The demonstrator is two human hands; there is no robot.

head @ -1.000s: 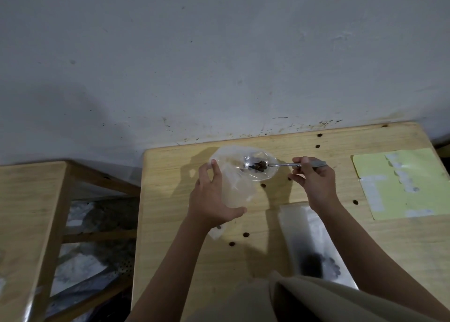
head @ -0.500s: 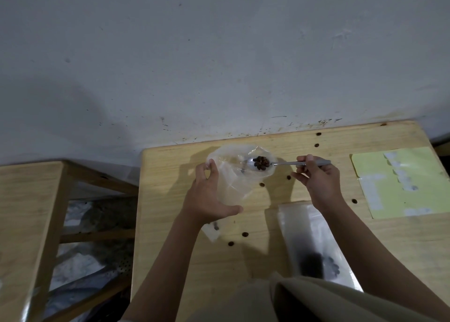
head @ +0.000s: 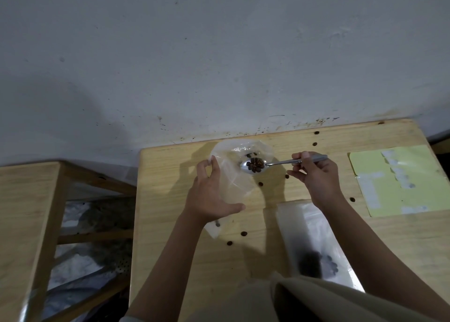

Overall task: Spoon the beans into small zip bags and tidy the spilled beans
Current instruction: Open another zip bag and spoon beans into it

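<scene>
One spoon (head: 255,165) heaped with dark beans (head: 254,164) is pinched by its handle in my right hand (head: 316,178). Its long axis runs roughly parallel to the table's (head: 170,236) far edge, bowl pointing toward the left edge, handle toward the right. The bowl sits level at the mouth of the clear bag (head: 233,173), near the far edge. My left hand (head: 209,195) cups that bag, fingers curled on the plastic, thumb stretched out along its near side. Several loose beans (head: 243,233) lie scattered on the wood. A zip bag (head: 314,239) with a few beans inside lies by the near edge, under my right forearm. A yellow sheet (head: 399,180) lies by the right edge.
</scene>
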